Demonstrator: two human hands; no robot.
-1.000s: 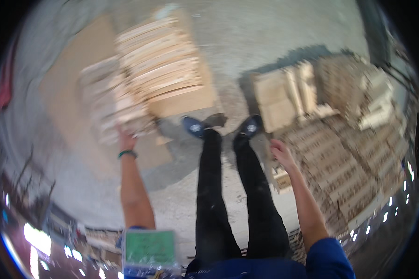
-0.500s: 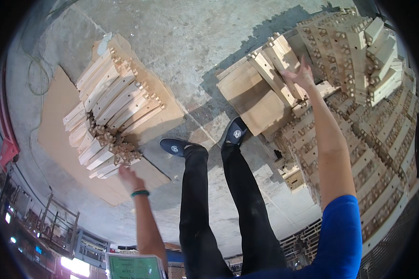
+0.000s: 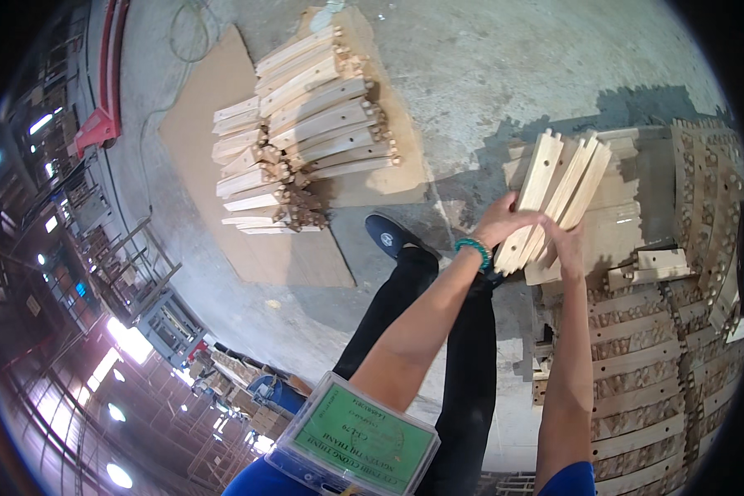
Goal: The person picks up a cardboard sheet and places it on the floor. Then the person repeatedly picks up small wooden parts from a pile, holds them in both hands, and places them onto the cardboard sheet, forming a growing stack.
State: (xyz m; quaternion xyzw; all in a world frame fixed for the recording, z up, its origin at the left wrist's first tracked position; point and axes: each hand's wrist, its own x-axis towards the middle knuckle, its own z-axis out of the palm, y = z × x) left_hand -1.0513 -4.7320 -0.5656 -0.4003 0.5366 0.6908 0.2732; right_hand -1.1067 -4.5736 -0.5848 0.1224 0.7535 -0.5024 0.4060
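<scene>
A small bundle of pale wooden rails [image 3: 541, 174], with rounded pegs at the ends and a drilled hole, is held tilted in front of me at the right. My left hand [image 3: 504, 221], wearing a green bead bracelet, is closed around the bundle's left side. From the lower right, my right hand [image 3: 565, 241] grips the same rails, its thumb close to the left one. Some fingers of both hands are hidden by the wood. Beneath the bundle lies a cardboard sheet [image 3: 624, 223]. A couple of short rails [image 3: 655, 266] rest beyond my right wrist.
At the left, a loose pile of similar rails [image 3: 322, 124] lies on cardboard [image 3: 202, 149] on the concrete floor. Tall stacked rows of rails [image 3: 636, 413] fill the right side. A red metal frame [image 3: 99, 128] stands at the far left. A badge [image 3: 355, 434] hangs before me.
My left hand has left the floor pile and come across to the right. Both hands now grip the rails, lifted off the cardboard. My view has turned, shifting the left pile toward the middle.
</scene>
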